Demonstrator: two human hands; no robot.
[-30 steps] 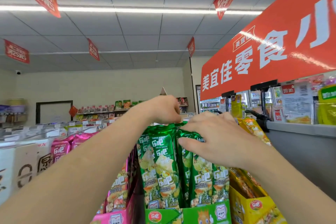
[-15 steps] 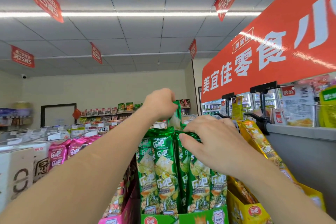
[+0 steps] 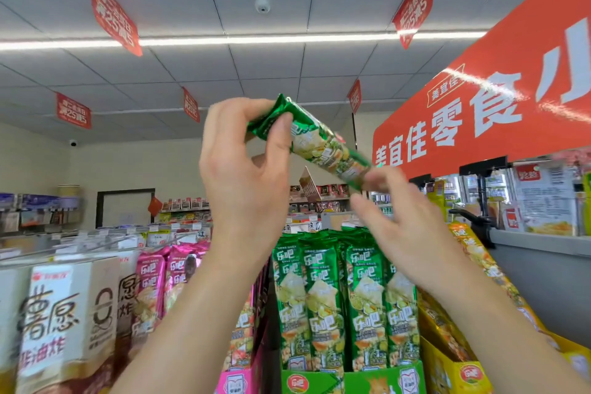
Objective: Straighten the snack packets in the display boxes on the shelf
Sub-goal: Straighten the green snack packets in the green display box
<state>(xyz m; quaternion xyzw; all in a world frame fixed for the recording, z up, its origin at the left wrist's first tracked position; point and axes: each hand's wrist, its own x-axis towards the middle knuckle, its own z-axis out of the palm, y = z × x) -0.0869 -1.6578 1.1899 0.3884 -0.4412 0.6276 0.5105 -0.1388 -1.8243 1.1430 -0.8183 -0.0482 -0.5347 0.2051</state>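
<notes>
Open air above the upright green packets gives access from the top; pink packets flank them on the left, the yellow display box and orange sign on the right.

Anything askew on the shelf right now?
One green packet is out of the green box, held tilted above it by the left hand. The yellow packets at right lean sideways.

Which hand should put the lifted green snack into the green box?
Left, probably. The left hand pinches the green packet by its upper end, above the green box. The right hand is blurred near the lower end; its grip is unclear.
</notes>
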